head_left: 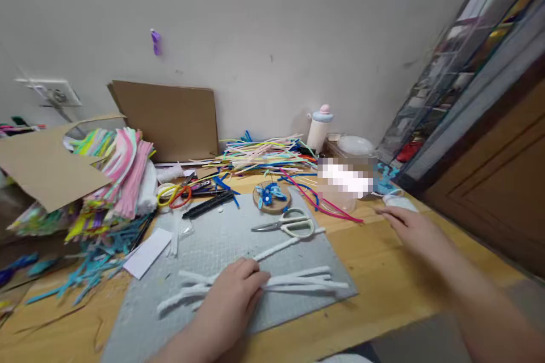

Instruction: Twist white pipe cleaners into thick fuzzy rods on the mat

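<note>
My left hand (236, 290) rests on a bunch of white pipe cleaners (298, 279) lying across the grey cutting mat (213, 238), its fingers curled over them. Off to the right, my right hand (411, 226) stretches flat over the wooden table (392, 283), fingertips next to a small white round thing (399, 201); nothing is in it. White-handled scissors (287, 224) lie shut on the mat just beyond the left hand.
A wooden disc with a blue pipe-cleaner flower (271, 195) sits behind the scissors. Loose coloured pipe cleaners (264, 156) pile at the back, bundles (119, 173) at the left. Cardboard sheets (170, 119) lean on the wall. A white bottle (318, 129) stands at the back right.
</note>
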The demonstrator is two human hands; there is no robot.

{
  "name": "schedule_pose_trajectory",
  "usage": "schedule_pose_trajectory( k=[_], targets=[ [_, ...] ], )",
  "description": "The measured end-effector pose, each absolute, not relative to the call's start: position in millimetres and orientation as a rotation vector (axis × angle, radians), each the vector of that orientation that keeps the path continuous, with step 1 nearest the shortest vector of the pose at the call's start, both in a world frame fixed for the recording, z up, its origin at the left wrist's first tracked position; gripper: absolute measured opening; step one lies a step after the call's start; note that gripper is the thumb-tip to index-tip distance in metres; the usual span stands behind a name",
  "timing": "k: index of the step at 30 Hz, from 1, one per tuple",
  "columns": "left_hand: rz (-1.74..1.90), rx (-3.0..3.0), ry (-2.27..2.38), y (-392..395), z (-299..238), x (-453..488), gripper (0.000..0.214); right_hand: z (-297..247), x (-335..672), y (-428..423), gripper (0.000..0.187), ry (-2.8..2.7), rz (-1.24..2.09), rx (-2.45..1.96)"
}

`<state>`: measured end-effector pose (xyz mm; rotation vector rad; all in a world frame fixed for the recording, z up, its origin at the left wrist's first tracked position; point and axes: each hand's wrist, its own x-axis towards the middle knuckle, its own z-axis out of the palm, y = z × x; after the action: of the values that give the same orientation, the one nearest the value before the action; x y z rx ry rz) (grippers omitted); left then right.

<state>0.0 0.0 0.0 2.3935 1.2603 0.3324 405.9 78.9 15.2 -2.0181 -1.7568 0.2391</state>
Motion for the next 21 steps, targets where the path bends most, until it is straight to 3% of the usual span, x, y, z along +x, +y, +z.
schedule_pose_trajectory(
  k=[6,9,12,17,21],
  targets=[
    [0.360,2.405,1.273,-2.6,3.4,3.4,0.026,62.3,403.6,55.9,0.021,-1.398,0.106,-1.980],
    [0.375,2.409,1.277,-2.6,2.2,2.3,0.026,89.3,381.9,43.9,0.012,-1.103,0.359,-1.379],
    [0.385,2.417,1.300,-0.7,-2.2,4.6,0.026,112.2,349.8,37.9,0.016,-1.009,0.504,-0.852],
    [0.366,2.451,1.347,0.2,-6.9,24.9,0.024,124.3,273.4,41.2,0.013,-1.090,0.783,-0.661],
    [0.361,2.501,1.267,-10.7,-1.5,38.0,0.019,103.2,206.8,53.5,0.017,-1.164,1.063,-0.690]
  ],
)
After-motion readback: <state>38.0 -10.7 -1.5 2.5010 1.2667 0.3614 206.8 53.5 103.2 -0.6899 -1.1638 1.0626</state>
